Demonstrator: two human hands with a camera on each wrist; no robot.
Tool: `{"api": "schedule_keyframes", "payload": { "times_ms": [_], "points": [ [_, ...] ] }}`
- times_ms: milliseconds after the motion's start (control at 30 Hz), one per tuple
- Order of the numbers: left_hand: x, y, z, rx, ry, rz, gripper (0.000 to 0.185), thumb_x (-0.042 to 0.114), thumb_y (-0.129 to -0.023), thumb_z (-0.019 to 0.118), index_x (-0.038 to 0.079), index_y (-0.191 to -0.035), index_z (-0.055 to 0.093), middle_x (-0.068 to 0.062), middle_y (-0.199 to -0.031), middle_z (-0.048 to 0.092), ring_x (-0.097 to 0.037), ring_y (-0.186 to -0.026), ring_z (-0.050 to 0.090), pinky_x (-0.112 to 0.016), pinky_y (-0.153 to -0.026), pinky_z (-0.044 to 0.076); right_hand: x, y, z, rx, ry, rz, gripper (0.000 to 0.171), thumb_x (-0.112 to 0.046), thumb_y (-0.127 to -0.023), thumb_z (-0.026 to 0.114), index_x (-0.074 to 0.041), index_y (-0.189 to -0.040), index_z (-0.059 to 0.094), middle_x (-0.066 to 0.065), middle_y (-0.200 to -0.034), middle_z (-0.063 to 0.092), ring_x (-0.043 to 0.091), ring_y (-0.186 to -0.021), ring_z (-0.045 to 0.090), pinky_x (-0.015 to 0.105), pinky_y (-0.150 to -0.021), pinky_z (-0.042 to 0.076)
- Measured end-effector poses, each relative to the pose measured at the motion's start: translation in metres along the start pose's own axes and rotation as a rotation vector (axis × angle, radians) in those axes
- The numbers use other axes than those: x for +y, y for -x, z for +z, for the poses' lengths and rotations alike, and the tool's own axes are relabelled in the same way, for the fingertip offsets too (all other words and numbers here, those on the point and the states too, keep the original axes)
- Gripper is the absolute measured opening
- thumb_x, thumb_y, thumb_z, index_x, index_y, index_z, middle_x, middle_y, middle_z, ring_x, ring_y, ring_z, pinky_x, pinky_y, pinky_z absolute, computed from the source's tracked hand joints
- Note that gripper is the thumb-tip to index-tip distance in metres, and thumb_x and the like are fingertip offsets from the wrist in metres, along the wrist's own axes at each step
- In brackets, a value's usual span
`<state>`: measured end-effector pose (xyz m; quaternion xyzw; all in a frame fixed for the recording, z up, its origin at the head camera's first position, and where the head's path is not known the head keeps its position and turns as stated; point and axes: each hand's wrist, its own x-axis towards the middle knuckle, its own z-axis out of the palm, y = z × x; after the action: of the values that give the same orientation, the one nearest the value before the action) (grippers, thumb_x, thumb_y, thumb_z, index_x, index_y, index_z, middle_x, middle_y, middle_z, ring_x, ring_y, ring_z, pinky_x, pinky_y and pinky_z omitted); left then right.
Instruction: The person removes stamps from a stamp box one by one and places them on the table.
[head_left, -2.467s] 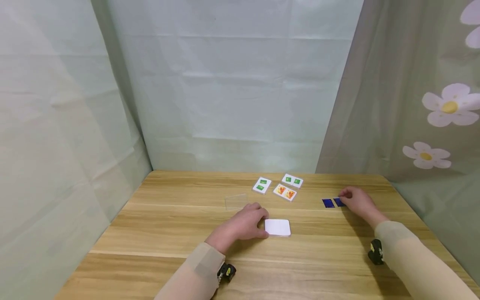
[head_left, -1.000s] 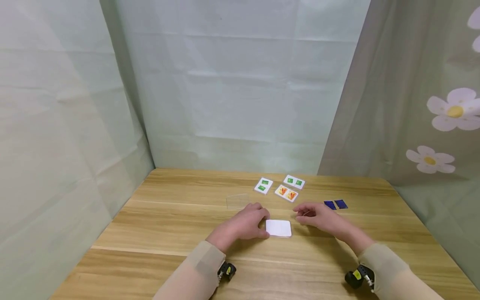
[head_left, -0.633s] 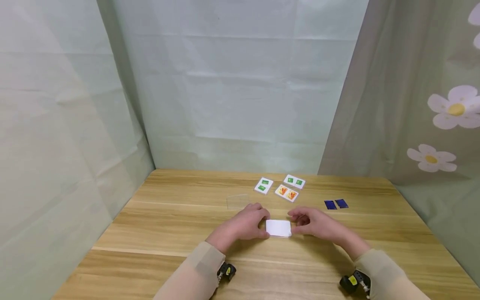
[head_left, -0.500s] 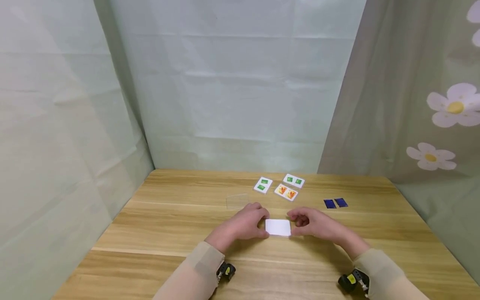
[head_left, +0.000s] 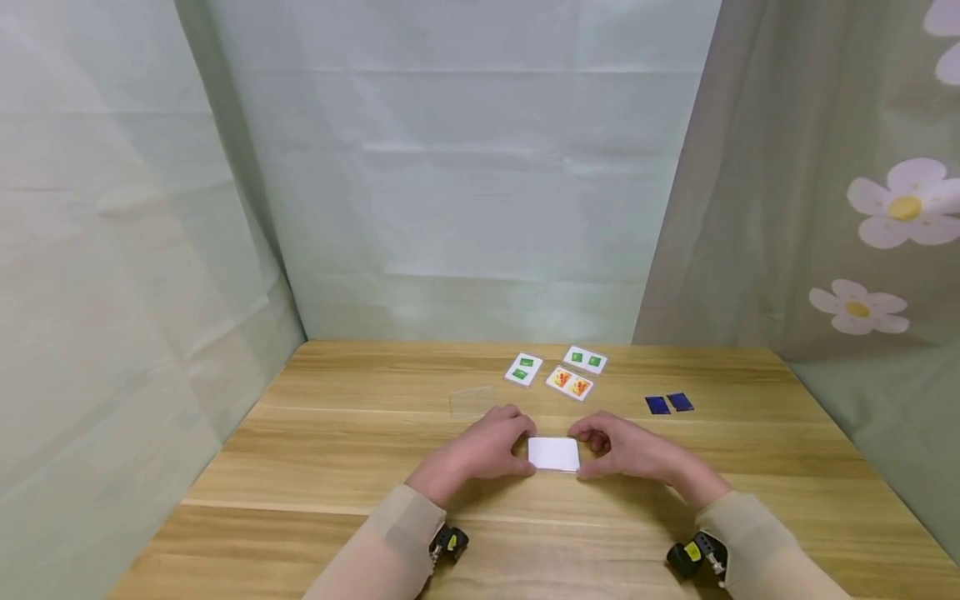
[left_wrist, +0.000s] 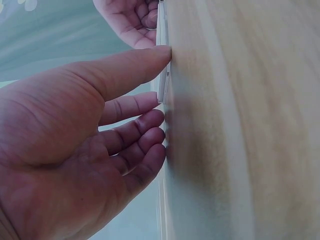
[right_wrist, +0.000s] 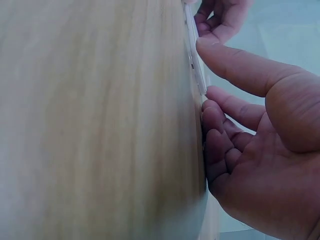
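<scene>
On the wooden table [head_left: 337,450], head view: a white card stack [head_left: 553,454] lies between the left hand [head_left: 480,446] and right hand [head_left: 626,446], with picture cards [head_left: 570,382] and two blue cards [head_left: 669,403] beyond. Left wrist view: the thumb [left_wrist: 135,67] meets the stack's edge [left_wrist: 162,82]. Right wrist view: curled fingers [right_wrist: 220,125] and thumb pinch the stack [right_wrist: 195,60].
</scene>
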<state>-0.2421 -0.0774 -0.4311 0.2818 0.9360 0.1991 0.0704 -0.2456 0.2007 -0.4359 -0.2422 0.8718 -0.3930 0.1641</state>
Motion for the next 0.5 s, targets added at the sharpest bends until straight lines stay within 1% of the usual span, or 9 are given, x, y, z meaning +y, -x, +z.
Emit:
{"api": "schedule_keyframes", "payload": {
  "times_ms": [500],
  "points": [
    [0.0005, 0.0008, -0.0006, 0.0, -0.004, 0.008, 0.048, 0.029, -0.093, 0.093, 0.009, -0.132, 0.073, -0.002, -0.124, 0.064, -0.016, -0.108, 0.054, -0.033, -0.098, 0.051, 0.0009, -0.0039, 0.0046, 0.048, 0.01, 0.013, 0.041, -0.01, -0.087, 0.095, -0.007, -0.122, 0.073, 0.005, -0.108, 0.061, 0.024, -0.1, 0.054, 0.035, -0.086, 0.046]
  ]
}}
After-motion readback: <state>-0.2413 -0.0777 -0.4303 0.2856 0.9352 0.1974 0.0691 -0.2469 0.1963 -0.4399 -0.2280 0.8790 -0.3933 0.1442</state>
